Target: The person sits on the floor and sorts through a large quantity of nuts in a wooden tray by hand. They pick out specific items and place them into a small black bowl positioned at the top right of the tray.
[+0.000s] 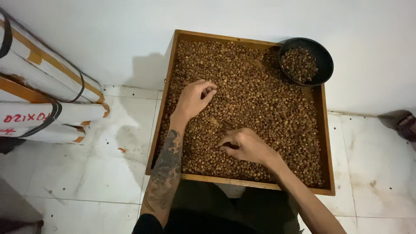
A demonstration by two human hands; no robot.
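1. The tray (326,143) held a shallow layer of beans (264,99), spread thin so single ones showed.
2. A black bowl (323,58) sat in its far right corner, within reach.
3. The left hand (193,99) curled, fingertips pinching beans at mid-left.
4. The right hand (246,145) lay palm-down near the front edge, fingers bunched on beans.

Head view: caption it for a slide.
Two hands, left hand and right hand, pick through brown beans in a wooden tray beside a black bowl.

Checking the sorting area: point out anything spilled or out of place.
A few stray beans lie scattered on the white tiled floor left of the wooden tray. The black bowl perches on the tray's far right corner.
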